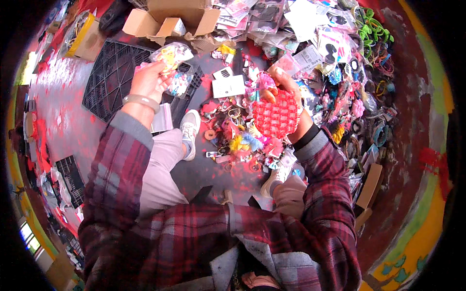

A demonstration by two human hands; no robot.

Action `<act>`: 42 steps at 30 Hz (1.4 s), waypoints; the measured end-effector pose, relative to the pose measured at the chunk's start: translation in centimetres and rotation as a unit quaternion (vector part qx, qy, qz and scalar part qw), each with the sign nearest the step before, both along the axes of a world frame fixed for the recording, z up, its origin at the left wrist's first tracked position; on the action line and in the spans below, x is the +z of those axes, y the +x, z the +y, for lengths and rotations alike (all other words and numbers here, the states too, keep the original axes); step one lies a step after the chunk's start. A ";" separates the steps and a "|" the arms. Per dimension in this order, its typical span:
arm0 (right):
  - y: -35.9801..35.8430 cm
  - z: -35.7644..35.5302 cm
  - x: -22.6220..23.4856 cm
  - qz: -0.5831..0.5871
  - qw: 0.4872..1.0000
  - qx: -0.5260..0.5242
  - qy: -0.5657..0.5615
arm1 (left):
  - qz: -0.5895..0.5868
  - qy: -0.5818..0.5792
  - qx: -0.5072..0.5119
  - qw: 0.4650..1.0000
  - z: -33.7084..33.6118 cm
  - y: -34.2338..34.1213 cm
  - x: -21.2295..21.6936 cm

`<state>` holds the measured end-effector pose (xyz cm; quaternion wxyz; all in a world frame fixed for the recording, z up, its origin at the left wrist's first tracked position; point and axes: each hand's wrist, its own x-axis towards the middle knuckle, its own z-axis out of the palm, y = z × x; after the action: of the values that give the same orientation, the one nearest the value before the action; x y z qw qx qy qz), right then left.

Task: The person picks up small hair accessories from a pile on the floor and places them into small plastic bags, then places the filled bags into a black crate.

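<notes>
My left hand (149, 83) is raised over a black plastic pallet (109, 77), its fingers closed on a clear plastic packet (174, 54) with small yellow and pink pieces inside. My right hand (287, 85) grips a red puckered piece of fabric (275, 115) with a pale pattern, which hangs below the fingers. A bright pink bit (266, 80) shows at its fingertips; I cannot tell whether it belongs to the fabric. Beneath this hand spreads a heap of small hair accessories (235, 140), with feathery yellow and blue pieces among them. Other small packets (179, 83) lie just below the left hand's packet.
An open cardboard box (170, 14) stands at the far side. Flat packaged goods (267, 19) pile up behind the heap, and green coiled bands (374, 31) lie at far right. White cards (228, 87) rest between my hands. My shoes (190, 133) flank the heap's near edge.
</notes>
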<state>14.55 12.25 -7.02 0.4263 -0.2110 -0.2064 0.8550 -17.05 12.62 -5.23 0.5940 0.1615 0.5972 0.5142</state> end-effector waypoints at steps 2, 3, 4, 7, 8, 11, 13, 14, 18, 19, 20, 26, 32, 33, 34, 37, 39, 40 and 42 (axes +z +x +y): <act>0.2 0.1 -0.1 -0.028 0.999 -0.007 0.045 | 0.059 -0.033 -0.052 0.996 1.3 0.7 -1.1; 0.4 0.1 -0.1 -0.043 0.997 -0.011 0.068 | 0.089 -0.049 -0.079 0.992 1.8 1.2 -1.6; 0.8 0.2 -0.1 -0.045 0.998 -0.007 0.049 | 0.075 -0.048 -0.078 0.993 2.3 1.8 -2.5; 2.0 0.5 0.5 -0.087 0.994 -0.028 0.058 | 0.068 -0.063 -0.100 0.991 4.6 1.7 -5.2; 2.4 0.6 0.6 -0.068 0.995 -0.031 0.068 | 0.071 -0.056 -0.106 0.990 5.1 1.9 -5.7; 4.2 0.1 2.0 -0.135 0.988 -0.020 0.073 | 0.056 -0.059 -0.178 0.981 6.5 1.3 -9.4; 5.7 -0.1 0.7 -0.189 0.981 0.028 0.025 | 0.047 -0.044 -0.155 0.986 6.5 2.8 -9.7; 6.3 -0.6 -0.2 -0.195 0.980 0.032 0.035 | 0.038 -0.032 -0.161 0.986 6.8 2.7 -11.0; 7.3 -3.5 -1.9 -0.204 0.979 0.002 -0.028 | 0.194 -0.076 -0.217 0.954 7.4 2.5 -12.8; 8.2 -4.1 -2.8 -0.212 0.976 -0.012 -0.045 | 0.303 -0.080 -0.257 0.914 7.5 3.7 -11.4; 8.7 -4.4 -3.7 -0.198 0.979 -0.022 -0.045 | 0.341 -0.049 -0.264 0.901 7.6 3.4 -12.2; 10.2 -5.1 -9.6 -0.260 0.965 0.037 0.015 | 0.213 -0.019 -0.328 0.920 6.6 7.3 -6.7; 10.0 -7.1 -17.5 -0.444 0.889 0.109 0.009 | 0.209 0.144 -0.413 0.875 1.2 14.1 7.8; 10.6 -7.1 -18.0 -0.511 0.850 0.117 0.053 | 0.210 0.152 -0.434 0.863 0.1 15.1 9.0; 11.2 -6.9 -18.2 -0.573 0.804 0.124 0.097 | 0.212 0.161 -0.454 0.850 -1.2 15.9 10.2; 15.7 -5.8 -22.6 -0.693 0.676 0.057 0.244 | 0.280 0.148 -0.531 0.786 -5.4 17.9 13.8; 20.6 -2.1 -24.0 -0.805 0.397 0.089 0.432 | 0.213 0.192 -0.535 0.795 -8.5 17.6 13.2; 22.9 -0.6 -24.4 -0.873 0.332 0.087 0.346 | 0.225 0.198 -0.573 0.763 -9.2 17.6 12.3; 24.6 2.1 -18.4 -0.863 0.490 -0.092 0.084 | 0.215 0.118 -0.570 0.784 -10.5 17.6 9.4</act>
<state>39.20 14.30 -25.40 0.1267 -0.8243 -0.5215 0.1802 0.60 2.10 4.18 0.6113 0.6481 0.4430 0.1004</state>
